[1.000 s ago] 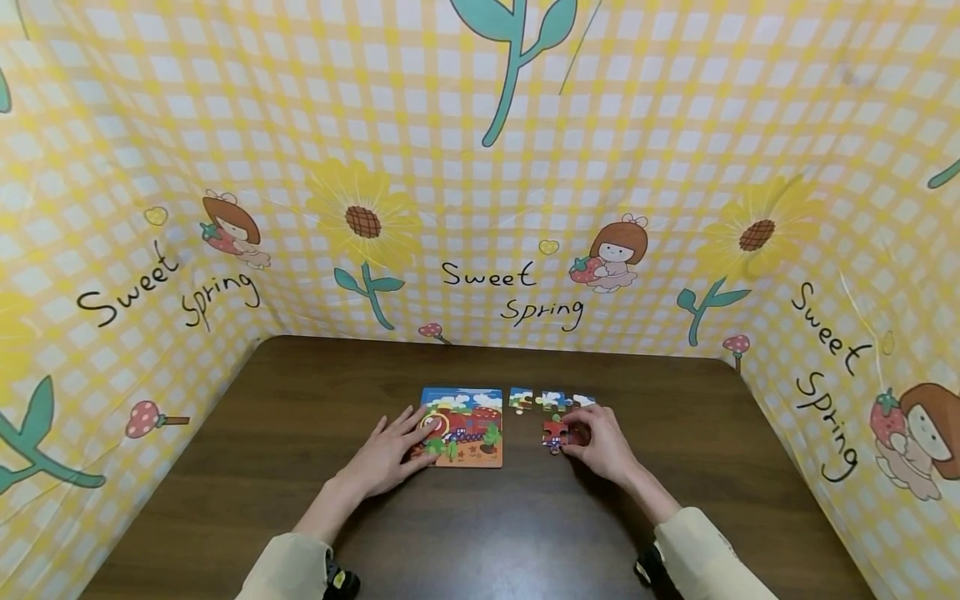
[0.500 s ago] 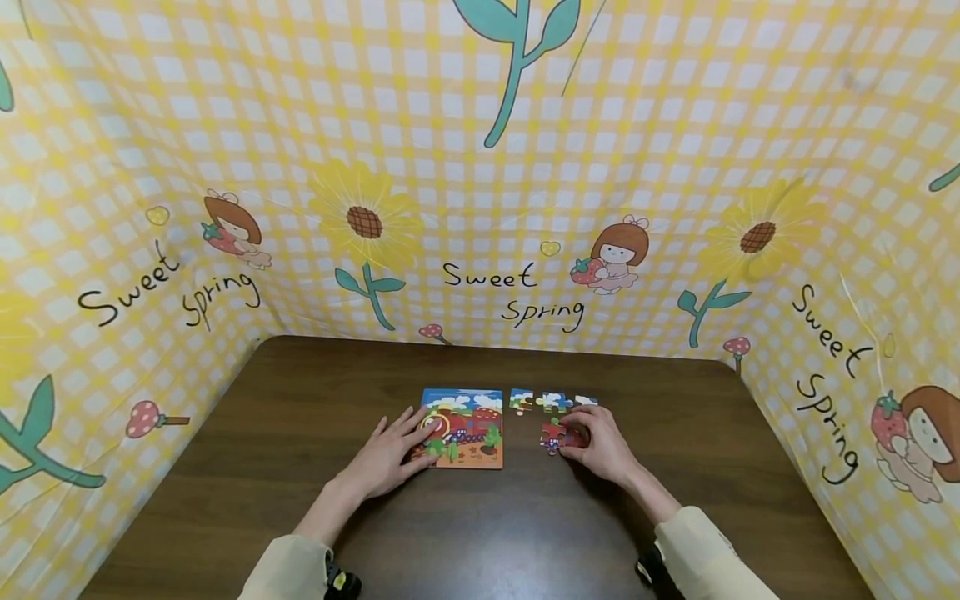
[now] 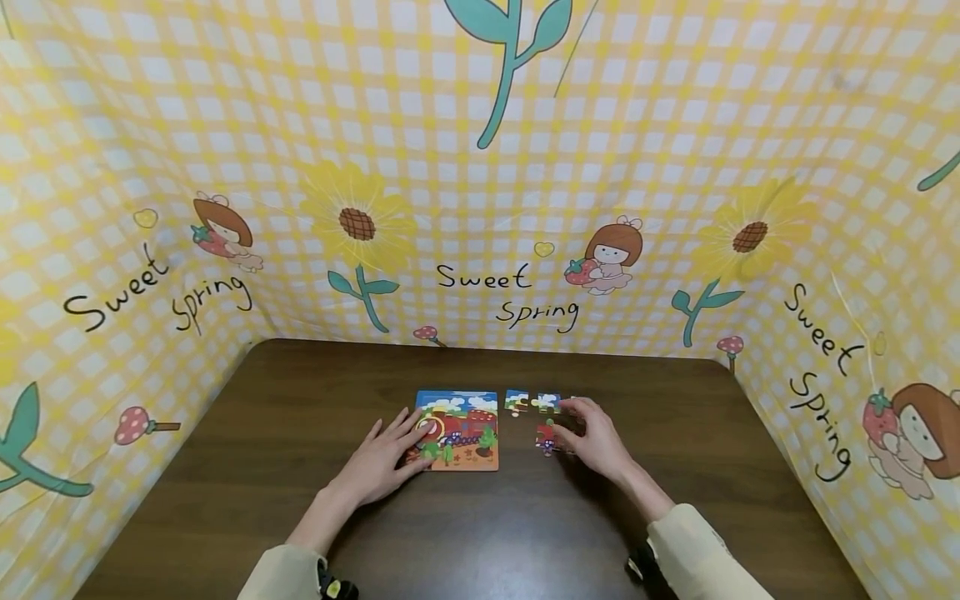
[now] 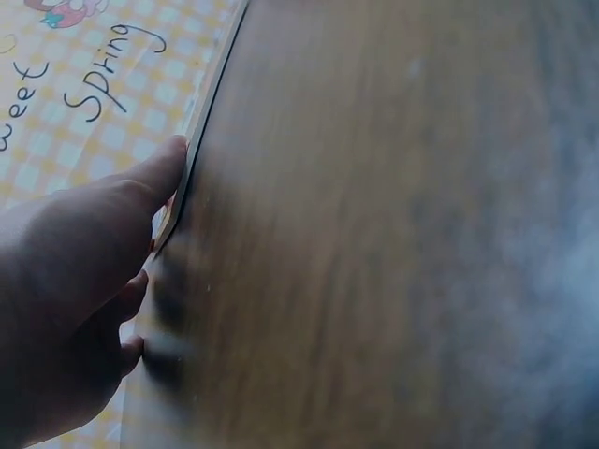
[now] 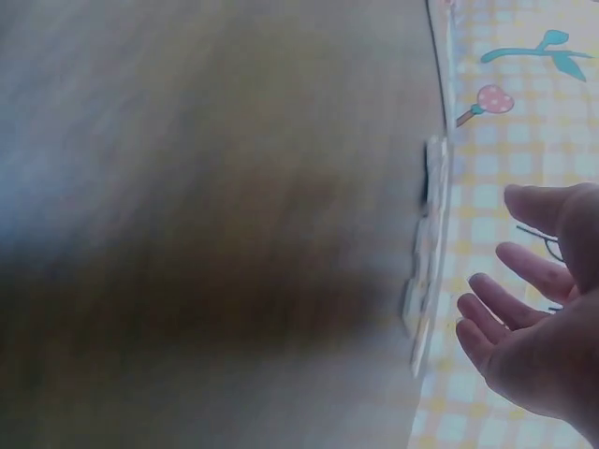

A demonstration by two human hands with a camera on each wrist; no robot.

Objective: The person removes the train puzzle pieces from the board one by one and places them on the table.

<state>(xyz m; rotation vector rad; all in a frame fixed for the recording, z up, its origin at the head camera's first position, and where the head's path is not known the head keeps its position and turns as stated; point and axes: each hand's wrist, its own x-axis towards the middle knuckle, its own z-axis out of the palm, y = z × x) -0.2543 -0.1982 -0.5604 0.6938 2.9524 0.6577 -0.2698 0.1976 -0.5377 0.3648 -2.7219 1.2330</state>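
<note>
Right grip (image 3: 598, 437) above pieces (image 3: 517, 401) beside puzzle (image 3: 467, 427)

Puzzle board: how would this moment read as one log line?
left hand: on puzzle board | right hand: by loose pieces, no piece visibly held | surface: brown table

- Square puzzle board (image 3: 474, 419): blue sky, white clouds, red shapes, green plants, orange ground; lying flat, left part under the left hand (image 3: 381, 462)
- Sky-and-cloud puzzle pieces (image 3: 546, 403): loose, in a row just right of the board's top
- Red puzzle piece (image 3: 544, 434): below that row, partly hidden by the right hand (image 3: 597, 437)
</note>
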